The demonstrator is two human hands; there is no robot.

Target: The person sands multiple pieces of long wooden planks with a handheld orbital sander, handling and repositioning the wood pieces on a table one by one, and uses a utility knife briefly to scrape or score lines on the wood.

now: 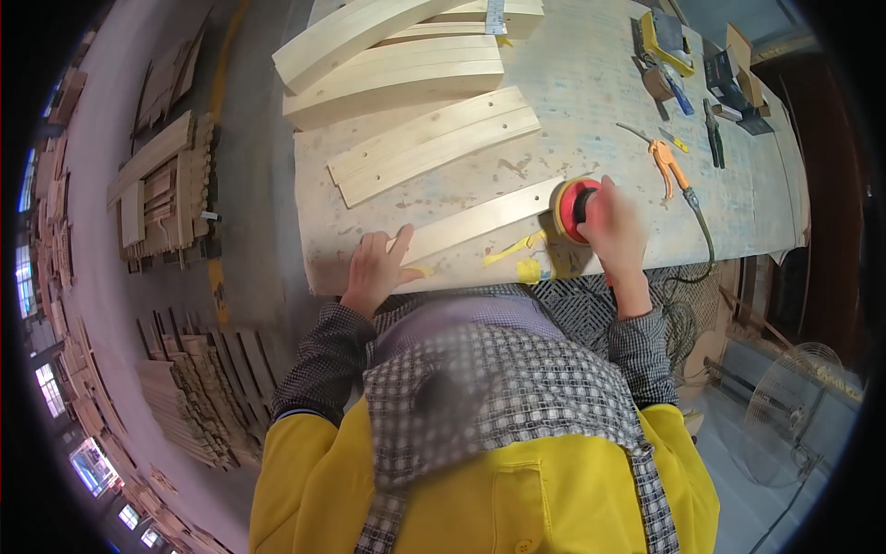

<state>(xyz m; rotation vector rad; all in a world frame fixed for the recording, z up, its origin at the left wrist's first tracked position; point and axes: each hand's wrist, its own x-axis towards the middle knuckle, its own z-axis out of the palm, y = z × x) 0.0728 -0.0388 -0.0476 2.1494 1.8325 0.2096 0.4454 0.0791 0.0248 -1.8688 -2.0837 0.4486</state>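
Observation:
My right hand [618, 228] grips a red and black palm sander [578, 211], whose round pad is tilted on edge at the right end of a narrow pale wooden slat [477, 213]. At the slat's left end, my left hand [377, 266] holds it against the worktable [443, 266], thumb along the near side and index finger by the far side. One drilled hole shows near the slat's right end. Just beyond lies a wider piece of two strips side by side [432, 147], with holes near both ends.
Curved wooden pieces [394, 79] are stacked at the far left, a steel ruler [495, 17] on them. Yellow tape scraps [528, 270] mark the near edge. An orange air blow gun [666, 166] with hose, pliers [713, 135] and an open box [740, 79] occupy the right. A fan [796, 415] stands lower right.

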